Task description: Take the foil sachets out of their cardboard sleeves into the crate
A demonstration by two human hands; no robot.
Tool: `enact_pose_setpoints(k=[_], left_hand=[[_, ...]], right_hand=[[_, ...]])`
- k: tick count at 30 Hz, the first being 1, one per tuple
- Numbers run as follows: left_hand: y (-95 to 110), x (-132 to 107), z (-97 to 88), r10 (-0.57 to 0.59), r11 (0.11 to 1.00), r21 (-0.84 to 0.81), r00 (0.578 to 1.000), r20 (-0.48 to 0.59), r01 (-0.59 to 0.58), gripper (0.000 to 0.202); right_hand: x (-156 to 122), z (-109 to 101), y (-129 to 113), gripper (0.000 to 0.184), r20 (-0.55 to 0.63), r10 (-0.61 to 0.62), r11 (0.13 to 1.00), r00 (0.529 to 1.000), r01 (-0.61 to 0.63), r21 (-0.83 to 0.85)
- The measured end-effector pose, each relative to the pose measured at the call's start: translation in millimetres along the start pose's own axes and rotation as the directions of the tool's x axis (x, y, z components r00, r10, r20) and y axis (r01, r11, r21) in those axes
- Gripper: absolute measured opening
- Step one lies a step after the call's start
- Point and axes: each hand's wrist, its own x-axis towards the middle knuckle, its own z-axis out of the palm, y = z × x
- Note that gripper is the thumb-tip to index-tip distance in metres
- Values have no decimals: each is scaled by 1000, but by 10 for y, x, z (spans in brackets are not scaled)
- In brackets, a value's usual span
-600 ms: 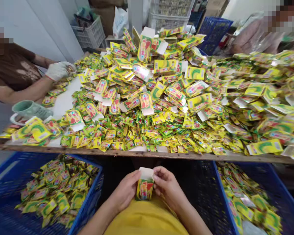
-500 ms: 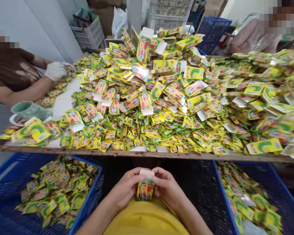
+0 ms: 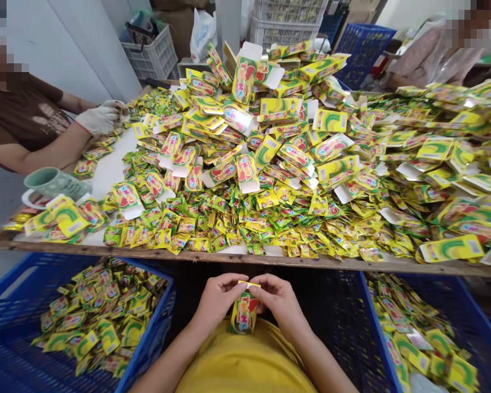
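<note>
Two hands, yours, close on one small yellow carton [image 3: 244, 315], held upright over your lap just below the table edge [image 3: 229, 256]. Your left hand [image 3: 217, 301] grips its left side and your right hand [image 3: 279, 303] its right, fingertips [image 3: 234, 281] pressing the top flap. A heap of sachets and cartons [image 3: 270, 164] covers the table. Part-filled, the left crate [image 3: 8, 297] and right crate [image 3: 366, 308] flank you. A co-worker's gloved hand [image 3: 100, 119] rests beyond a green mug [image 3: 53, 183].

text: none can be read | small box [image 3: 244, 313]: bright print, letters too blurry | packets [image 3: 249, 222] on table [image 3: 213, 255]: letters too small
</note>
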Motion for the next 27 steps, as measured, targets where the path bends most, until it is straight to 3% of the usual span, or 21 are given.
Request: enact_pose_setpoints(k=[4, 10, 13, 16, 21, 24, 26, 27], left_hand=[[-25, -13, 6, 109, 990, 89, 994, 14, -110, 13], [-91, -68, -30, 354, 923, 120, 929, 113, -366, 12], [-117, -88, -73, 374, 910, 114, 908, 188, -398, 9], [-149, -127, -115, 314, 909, 199, 917, 247, -365, 9], [-224, -171, -55, 275, 885, 278, 902, 334, -373, 25], [-276, -143, -130, 283, 913, 259, 946, 155, -316, 24], [-337, -145, -426, 258, 938, 264, 962, -93, -226, 29], [-382, -166, -670, 237, 944, 288, 940, -244, -163, 34]], right_hand=[[-14, -24, 46, 29, -16, -23, 1000, 1000, 23, -14], [-78, -110, 96, 19, 45, -125, 988, 991, 128, -86], [-111, -144, 114, 15, 86, -219, 951, 972, 232, -206], [-175, -200, 125, 15, 199, -299, 872, 933, 352, -341], [-173, -277, 30, 16, 320, -351, 754, 880, 469, -461], [34, -256, -139, 19, 323, -430, 654, 843, 538, -532], [231, -215, -266, 20, 211, -522, 516, 826, 503, -694], [327, -190, -321, 21, 137, -545, 425, 827, 414, -805]])
